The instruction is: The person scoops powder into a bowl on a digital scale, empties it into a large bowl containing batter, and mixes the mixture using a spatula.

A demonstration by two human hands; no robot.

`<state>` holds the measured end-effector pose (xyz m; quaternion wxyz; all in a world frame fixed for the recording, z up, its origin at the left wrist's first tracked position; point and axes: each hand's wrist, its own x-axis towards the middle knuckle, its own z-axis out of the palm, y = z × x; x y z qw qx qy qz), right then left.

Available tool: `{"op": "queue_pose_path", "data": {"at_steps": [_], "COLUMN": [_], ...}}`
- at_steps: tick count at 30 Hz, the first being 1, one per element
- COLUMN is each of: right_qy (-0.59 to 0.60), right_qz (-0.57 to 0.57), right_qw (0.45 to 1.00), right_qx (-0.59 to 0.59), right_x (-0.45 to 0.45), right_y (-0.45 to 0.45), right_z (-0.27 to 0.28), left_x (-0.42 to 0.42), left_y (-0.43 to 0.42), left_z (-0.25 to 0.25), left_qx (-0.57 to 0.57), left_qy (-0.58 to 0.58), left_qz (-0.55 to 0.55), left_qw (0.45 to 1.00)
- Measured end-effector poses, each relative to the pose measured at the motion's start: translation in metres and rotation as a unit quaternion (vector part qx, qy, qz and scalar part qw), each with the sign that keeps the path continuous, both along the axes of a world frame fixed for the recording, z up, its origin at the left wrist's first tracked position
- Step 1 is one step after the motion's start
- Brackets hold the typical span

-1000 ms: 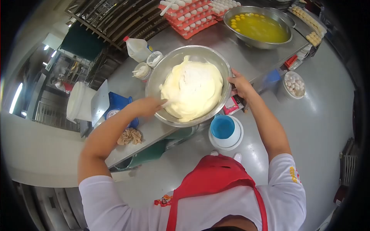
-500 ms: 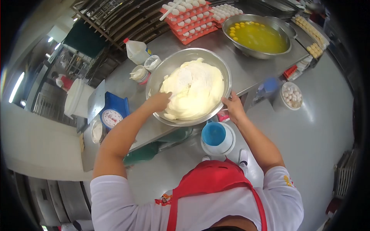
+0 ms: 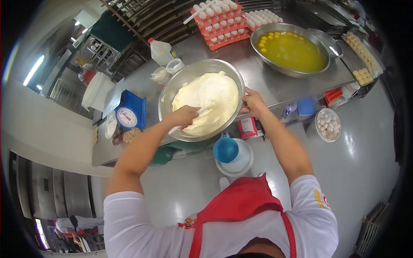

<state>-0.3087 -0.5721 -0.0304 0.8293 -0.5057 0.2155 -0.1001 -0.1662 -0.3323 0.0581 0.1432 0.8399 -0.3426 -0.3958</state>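
Observation:
A large steel bowl (image 3: pixel 165 92) stands near the front edge of the steel table, filled with a pale yellow creamy mass (image 3: pixel 211 96) dusted with white powder on top. My left hand (image 3: pixel 184 117) is closed around a white-handled tool (image 3: pixel 174 130) over the bowl's near left side; the tool's far end dips into the mass. On the right, my right hand (image 3: pixel 253 102) grips the bowl's rim, fingers and thumb around its edge.
Behind stand egg trays (image 3: pixel 223 32), a bowl of cracked eggs (image 3: pixel 292 53) and a jug (image 3: pixel 161 52). A blue scale (image 3: pixel 132 109) is at the left. Below the table are a blue pitcher (image 3: pixel 226 149) and an eggshell bucket (image 3: pixel 328 124). Other people (image 3: pixel 64 225) appear at the left.
My left hand has moved through the mass with the tool, which now shows clearly. The mass has shifted in shape. The view has turned, and the bowl sits slightly farther left in it.

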Motion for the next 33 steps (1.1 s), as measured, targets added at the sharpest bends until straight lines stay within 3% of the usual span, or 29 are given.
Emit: {"op": "queue_pose_path", "data": {"at_steps": [2, 3, 6, 7, 9, 10, 11, 13, 15, 16, 18, 19, 20, 21, 22, 24, 25, 27, 29, 30, 31, 33], "right_qy": [-0.013, -0.012, -0.014, -0.014, 0.061, 0.055, 0.053, 0.008, 0.015, -0.003, -0.023, -0.024, -0.023, -0.023, -0.019, -0.038, -0.037, -0.025, -0.036, 0.012, 0.060, 0.063], "right_qz": [-0.053, -0.056, -0.137, -0.137, -0.120, -0.161, -0.161, -0.048, -0.015, -0.010, -0.005, -0.022, -0.042, -0.048, -0.057, -0.079, -0.080, -0.167, -0.193, -0.164, -0.133, -0.172], "right_qw": [0.998, 0.998, 0.990, 0.990, 0.991, 0.985, 0.985, 0.999, 0.999, 1.000, 0.999, 0.999, 0.998, 0.998, 0.998, 0.996, 0.996, 0.986, 0.981, 0.986, 0.989, 0.983], "right_qx": [0.029, 0.030, 0.027, 0.027, 0.026, 0.030, 0.027, 0.002, -0.031, 0.000, 0.025, 0.026, 0.028, 0.025, 0.020, 0.025, 0.025, -0.005, 0.003, -0.010, -0.023, -0.034], "right_x": [-0.011, -0.018, -0.034, -0.032, -0.021, -0.012, -0.007, -0.002, 0.002, -0.001, -0.004, -0.005, -0.008, -0.010, -0.011, -0.015, -0.016, -0.020, -0.020, -0.022, -0.021, 0.005], "right_y": [0.016, 0.026, 0.050, 0.046, 0.024, 0.014, 0.006, -0.010, -0.013, -0.009, -0.001, 0.005, 0.010, 0.012, 0.017, 0.032, 0.042, 0.066, 0.072, 0.062, 0.049, 0.000], "right_z": [0.001, 0.002, -0.002, -0.004, -0.004, 0.000, 0.002, 0.011, -0.005, -0.007, -0.009, -0.008, -0.008, -0.008, -0.008, -0.011, -0.009, -0.009, -0.004, 0.007, 0.012, 0.002], "left_x": [0.008, 0.018, 0.062, 0.078, 0.101, 0.096, 0.089, 0.064, 0.034, 0.027, 0.014, 0.008, 0.001, -0.003, -0.002, 0.008, 0.021, 0.036, 0.046, 0.057, 0.065, 0.057], "left_y": [-0.014, -0.016, -0.003, 0.013, 0.043, 0.047, 0.055, 0.054, 0.044, 0.039, 0.021, 0.010, 0.000, -0.010, -0.021, -0.039, -0.043, -0.040, -0.030, -0.016, -0.002, 0.020], "left_z": [-0.012, -0.019, -0.042, -0.049, -0.051, -0.037, -0.024, 0.016, 0.041, 0.037, 0.031, 0.025, 0.012, 0.001, -0.007, -0.021, -0.029, -0.036, -0.026, -0.035, -0.040, -0.011], "left_qx": [-0.023, -0.022, 0.009, 0.009, 0.040, 0.037, 0.076, 0.109, 0.128, 0.127, 0.085, 0.080, 0.029, -0.021, -0.022, -0.062, -0.062, -0.044, -0.003, 0.019, 0.041, 0.095], "left_qy": [-0.004, -0.004, -0.276, -0.276, -0.400, -0.403, -0.374, -0.352, -0.217, -0.217, -0.069, -0.072, -0.014, 0.046, 0.047, 0.109, 0.110, -0.043, -0.061, -0.229, -0.385, -0.363], "left_qz": [0.093, 0.090, -0.095, -0.095, -0.271, -0.270, -0.290, -0.309, -0.272, -0.269, -0.170, -0.174, -0.094, -0.012, -0.017, 0.137, 0.137, 0.001, 0.018, -0.103, -0.218, -0.214], "left_qw": [0.995, 0.996, 0.956, 0.956, 0.875, 0.874, 0.878, 0.877, 0.929, 0.930, 0.979, 0.979, 0.995, 0.999, 0.999, 0.983, 0.983, 0.998, 0.998, 0.968, 0.896, 0.902]}}
